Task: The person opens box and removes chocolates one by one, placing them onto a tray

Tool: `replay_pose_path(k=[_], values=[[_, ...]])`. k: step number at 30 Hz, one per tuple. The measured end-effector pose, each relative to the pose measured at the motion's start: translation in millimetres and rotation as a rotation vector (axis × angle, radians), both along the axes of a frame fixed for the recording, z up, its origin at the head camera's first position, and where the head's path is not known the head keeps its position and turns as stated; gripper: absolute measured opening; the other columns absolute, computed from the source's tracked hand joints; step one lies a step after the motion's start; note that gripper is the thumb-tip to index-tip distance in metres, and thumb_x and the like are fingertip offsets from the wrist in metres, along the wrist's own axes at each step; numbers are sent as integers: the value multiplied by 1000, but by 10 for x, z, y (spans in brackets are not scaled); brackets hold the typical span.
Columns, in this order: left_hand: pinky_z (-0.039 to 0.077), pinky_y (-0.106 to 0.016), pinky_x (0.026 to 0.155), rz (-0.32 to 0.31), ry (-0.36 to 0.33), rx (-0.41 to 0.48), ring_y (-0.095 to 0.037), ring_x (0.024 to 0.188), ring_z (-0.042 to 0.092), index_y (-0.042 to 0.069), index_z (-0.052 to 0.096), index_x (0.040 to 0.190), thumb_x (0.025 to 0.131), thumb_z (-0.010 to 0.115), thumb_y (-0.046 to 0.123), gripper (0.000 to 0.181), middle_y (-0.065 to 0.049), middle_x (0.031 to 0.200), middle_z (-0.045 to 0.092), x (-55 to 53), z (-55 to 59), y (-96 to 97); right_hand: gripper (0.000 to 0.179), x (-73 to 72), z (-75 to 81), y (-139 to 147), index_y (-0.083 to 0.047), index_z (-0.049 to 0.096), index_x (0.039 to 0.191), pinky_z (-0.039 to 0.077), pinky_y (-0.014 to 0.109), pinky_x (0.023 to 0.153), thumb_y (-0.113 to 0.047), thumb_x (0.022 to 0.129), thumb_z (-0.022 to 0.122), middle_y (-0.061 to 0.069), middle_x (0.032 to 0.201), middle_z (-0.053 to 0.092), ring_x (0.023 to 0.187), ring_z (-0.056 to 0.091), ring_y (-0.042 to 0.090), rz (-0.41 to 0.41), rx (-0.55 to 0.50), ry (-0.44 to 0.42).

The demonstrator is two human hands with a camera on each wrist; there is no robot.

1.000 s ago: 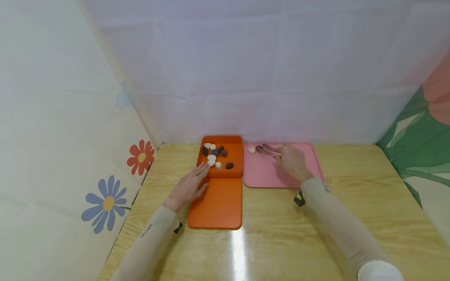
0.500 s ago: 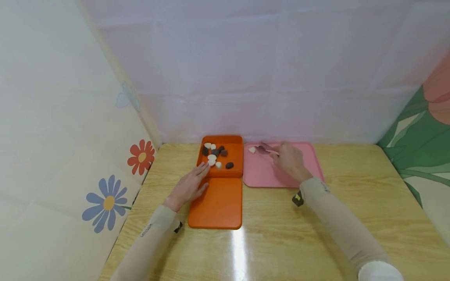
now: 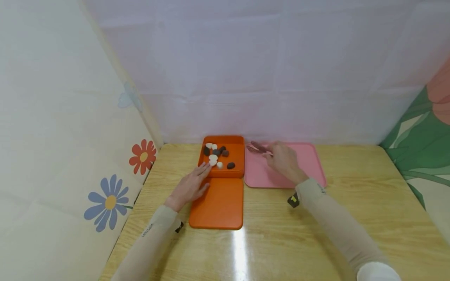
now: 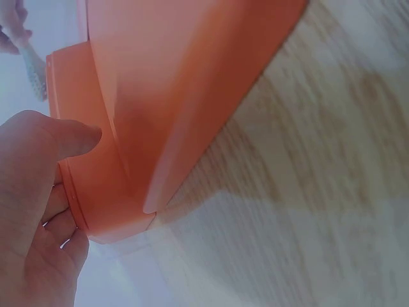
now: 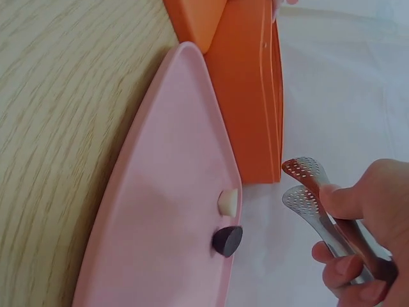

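In the head view my right hand (image 3: 283,158) holds metal tongs (image 3: 258,147) with perforated tips, over the far left corner of the pink tray (image 3: 270,175). The tips stand apart with nothing between them in the right wrist view, where a white pebble (image 5: 228,202) and a dark pebble (image 5: 227,241) lie by the tray's far edge. My left hand (image 3: 190,185) holds the near left corner of the orange box (image 3: 226,174). Its thumb (image 4: 80,137) presses the front wall, with the other fingers at the rim. Several white and dark pebbles (image 3: 212,158) lie inside the box.
A flat orange lid (image 3: 218,207) lies on the wooden table (image 3: 281,226) right in front of the box. The pink tray stands beside the box's right wall. A white cloth backdrop (image 3: 228,78) rises behind both, with flower-printed panels at the sides.
My right hand has moved left with the tongs, toward the box. The tongs now cover the white pebble on the tray in the head view. My left hand keeps its place.
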State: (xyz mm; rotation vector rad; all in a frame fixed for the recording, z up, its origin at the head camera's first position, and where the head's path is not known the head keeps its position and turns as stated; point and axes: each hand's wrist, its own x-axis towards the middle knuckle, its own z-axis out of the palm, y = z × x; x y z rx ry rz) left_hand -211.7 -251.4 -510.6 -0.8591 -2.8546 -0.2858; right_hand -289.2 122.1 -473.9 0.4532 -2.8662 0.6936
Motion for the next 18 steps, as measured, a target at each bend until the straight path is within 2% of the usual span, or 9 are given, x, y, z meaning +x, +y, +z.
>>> replay_pose_path(k=[4,8,13,18], values=[[46,-56,118,7,-10,-10,-39,154,43,-3,46,159,102,75,17,67,-22,165,46,4,10,2,32,35,48,-85,-12,81,122,57,45,62,-35,102,71,12,106,73,81,67,27,20,11,27],[47,-56,117,1,6,-12,-40,153,45,-4,47,158,101,75,17,67,-23,164,47,11,11,-4,30,70,86,-181,-15,81,123,50,37,55,-34,103,71,8,96,70,73,59,23,52,-4,28],[47,-56,117,-2,15,-8,-40,152,46,-5,48,158,101,76,17,67,-23,164,48,19,14,-5,31,79,94,-301,-18,80,127,46,32,53,-36,103,70,6,95,70,71,56,20,74,1,14],[46,-55,118,9,-7,-11,-38,155,43,-3,46,159,102,74,19,67,-21,166,46,2,14,11,31,93,91,-406,-16,82,122,48,30,52,-36,101,74,6,96,72,73,59,19,88,-4,2]])
